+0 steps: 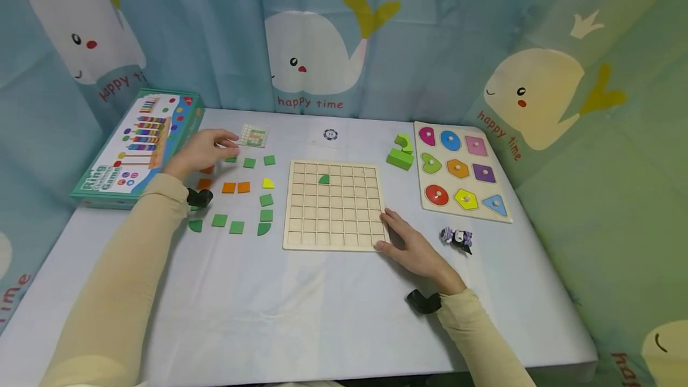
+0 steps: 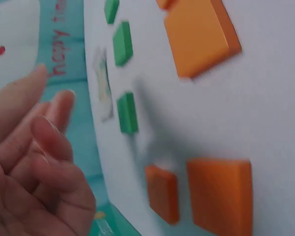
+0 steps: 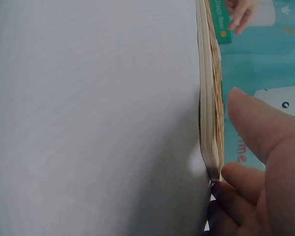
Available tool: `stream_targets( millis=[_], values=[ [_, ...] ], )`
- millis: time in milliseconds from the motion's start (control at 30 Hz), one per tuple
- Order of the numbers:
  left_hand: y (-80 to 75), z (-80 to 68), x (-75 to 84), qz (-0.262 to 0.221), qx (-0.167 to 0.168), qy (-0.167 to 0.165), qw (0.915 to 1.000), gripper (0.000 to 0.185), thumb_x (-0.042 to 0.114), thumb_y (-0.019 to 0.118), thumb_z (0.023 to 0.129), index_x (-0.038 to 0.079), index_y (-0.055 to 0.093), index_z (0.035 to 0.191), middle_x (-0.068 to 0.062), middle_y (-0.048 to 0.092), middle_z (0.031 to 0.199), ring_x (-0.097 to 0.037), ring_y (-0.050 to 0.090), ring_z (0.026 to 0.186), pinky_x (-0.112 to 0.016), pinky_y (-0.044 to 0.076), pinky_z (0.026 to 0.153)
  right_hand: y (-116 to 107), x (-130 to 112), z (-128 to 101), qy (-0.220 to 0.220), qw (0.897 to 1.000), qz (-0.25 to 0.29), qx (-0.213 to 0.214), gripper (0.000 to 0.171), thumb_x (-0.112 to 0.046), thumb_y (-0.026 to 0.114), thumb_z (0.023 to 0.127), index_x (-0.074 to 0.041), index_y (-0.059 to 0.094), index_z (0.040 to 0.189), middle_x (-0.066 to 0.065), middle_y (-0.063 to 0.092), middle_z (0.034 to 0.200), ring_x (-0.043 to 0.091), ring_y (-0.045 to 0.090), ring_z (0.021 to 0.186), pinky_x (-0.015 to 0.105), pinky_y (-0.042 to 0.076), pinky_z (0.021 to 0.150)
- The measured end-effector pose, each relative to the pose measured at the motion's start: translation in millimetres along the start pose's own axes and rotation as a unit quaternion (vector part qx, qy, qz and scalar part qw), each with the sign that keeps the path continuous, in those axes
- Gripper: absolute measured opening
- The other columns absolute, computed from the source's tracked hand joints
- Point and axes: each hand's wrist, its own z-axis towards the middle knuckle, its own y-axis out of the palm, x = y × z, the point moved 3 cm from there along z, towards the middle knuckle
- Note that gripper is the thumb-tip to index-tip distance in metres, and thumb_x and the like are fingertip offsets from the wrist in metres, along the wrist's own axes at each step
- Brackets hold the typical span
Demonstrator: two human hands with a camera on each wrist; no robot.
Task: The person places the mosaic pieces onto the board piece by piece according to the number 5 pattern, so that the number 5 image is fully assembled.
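Note:
In the head view my left hand [image 1: 209,149] hovers over the far left of the loose tiles, close to a green square tile [image 1: 230,159] and a small printed pattern card [image 1: 254,135]. Its fingers [image 2: 56,135] are loosely bent in the left wrist view, with nothing between them. Orange tiles [image 2: 219,196] lie below that hand. My right hand [image 1: 411,246] rests at the right edge of a wooden grid board [image 1: 335,248], fingers fairly straight against the side and thumb at the near corner. One green quarter-round tile [image 1: 324,179] sits in a cell of the board's upper part.
Several green and orange tiles and a yellow tile [image 1: 268,183] lie left of the board. A game box [image 1: 134,148] stands at far left. To the right are green blocks [image 1: 400,159], a shape puzzle [image 1: 463,169] and a small figurine [image 1: 457,238]. A round token [image 1: 330,134] lies behind.

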Motion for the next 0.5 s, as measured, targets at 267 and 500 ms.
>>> stream_targets(
  millis=[267, 500],
  values=[
    [-5.3, 0.7, -16.6, 0.028, -0.004, -0.047, 0.9985, 0.046, 0.022, 0.064, 0.096, -0.005, 0.054, 0.132, -0.025, 0.055, 0.12, -0.035, 0.052, 0.095, -0.044, 0.048, 0.08, 0.6, -0.3, -0.9, 0.0, 1.0, 0.013, 0.003, 0.076, -0.043, 0.065, 0.093, -0.011, 0.032, 0.154, 0.005, 0.02, 0.16, 0.025, 0.014, 0.146, 0.049, 0.02, 0.113],
    [-3.8, 5.6, -19.2, 0.064, -0.005, -0.038, 0.9972, 0.044, 0.019, 0.07, 0.091, -0.006, 0.059, 0.126, -0.025, 0.058, 0.115, -0.035, 0.053, 0.092, -0.045, 0.047, 0.08, 0.1, -0.9, -1.6, 0.0, 1.0, 0.007, 0.0, 0.076, -0.046, 0.064, 0.093, -0.011, 0.033, 0.153, 0.003, 0.02, 0.16, 0.024, 0.014, 0.146, 0.05, 0.02, 0.112]
  ],
)
